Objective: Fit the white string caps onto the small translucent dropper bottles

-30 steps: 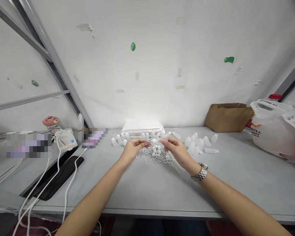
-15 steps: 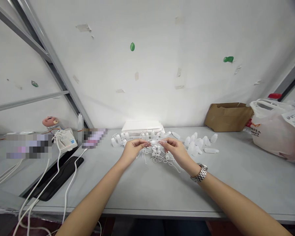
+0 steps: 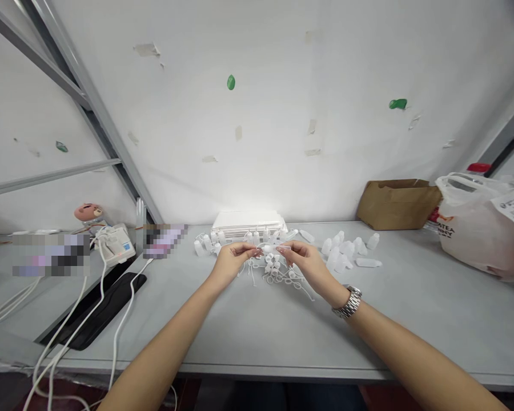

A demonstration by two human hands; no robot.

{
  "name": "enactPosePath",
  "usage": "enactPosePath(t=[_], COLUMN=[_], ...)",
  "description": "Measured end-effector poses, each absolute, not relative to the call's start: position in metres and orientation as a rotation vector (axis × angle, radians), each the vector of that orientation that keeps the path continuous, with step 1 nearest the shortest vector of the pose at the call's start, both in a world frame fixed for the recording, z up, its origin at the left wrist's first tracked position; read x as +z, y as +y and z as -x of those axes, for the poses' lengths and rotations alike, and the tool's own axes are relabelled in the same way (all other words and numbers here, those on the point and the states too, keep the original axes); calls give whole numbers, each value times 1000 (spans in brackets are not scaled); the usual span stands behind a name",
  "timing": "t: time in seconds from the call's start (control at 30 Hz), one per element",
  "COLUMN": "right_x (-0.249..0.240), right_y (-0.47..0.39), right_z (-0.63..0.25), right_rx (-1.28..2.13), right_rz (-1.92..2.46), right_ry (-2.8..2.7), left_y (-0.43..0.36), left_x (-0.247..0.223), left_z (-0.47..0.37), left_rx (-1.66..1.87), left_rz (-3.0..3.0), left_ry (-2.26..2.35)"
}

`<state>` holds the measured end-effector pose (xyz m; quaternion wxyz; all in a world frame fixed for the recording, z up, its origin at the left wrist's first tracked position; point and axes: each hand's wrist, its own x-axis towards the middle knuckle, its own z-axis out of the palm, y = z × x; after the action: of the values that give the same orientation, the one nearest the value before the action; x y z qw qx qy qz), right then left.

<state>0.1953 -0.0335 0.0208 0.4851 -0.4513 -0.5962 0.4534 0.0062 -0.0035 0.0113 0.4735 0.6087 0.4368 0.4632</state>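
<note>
Between my hands, at the middle of the grey table (image 3: pixel 282 337), is a small white plastic bottle (image 3: pixel 270 249). My left hand (image 3: pixel 235 257) pinches its left end, where a thin white piece shows. The right end is pinched by my right hand (image 3: pixel 306 260), which has a metal watch at the wrist. Just below them lie white caps with loops and cords (image 3: pixel 274 269). Several small bottles stand in front of a stack of white boards (image 3: pixel 248 221). More loose bottles (image 3: pixel 340 251) are heaped right of my right hand.
A brown paper bag (image 3: pixel 396 205) and a filled white plastic bag (image 3: pixel 480 234) sit at the right. On the left are a power strip (image 3: pixel 116 244), white cables, a black case (image 3: pixel 107 311) and a pink animal figure (image 3: pixel 88 212).
</note>
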Motion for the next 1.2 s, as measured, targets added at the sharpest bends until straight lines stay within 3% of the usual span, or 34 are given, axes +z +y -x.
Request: enactPosePath(t=[0.53, 1.2], right_x=[10, 8], right_y=[-30, -30], right_z=[-196, -195], right_rx=[728, 658], right_rz=[1281, 1323], right_ry=[-1737, -1824], left_y=[-4, -3], left_x=[-2, -8], left_z=[-4, -4], left_rx=[1018, 1009], left_rz=[-2211, -2438], left_ry=[1353, 1305])
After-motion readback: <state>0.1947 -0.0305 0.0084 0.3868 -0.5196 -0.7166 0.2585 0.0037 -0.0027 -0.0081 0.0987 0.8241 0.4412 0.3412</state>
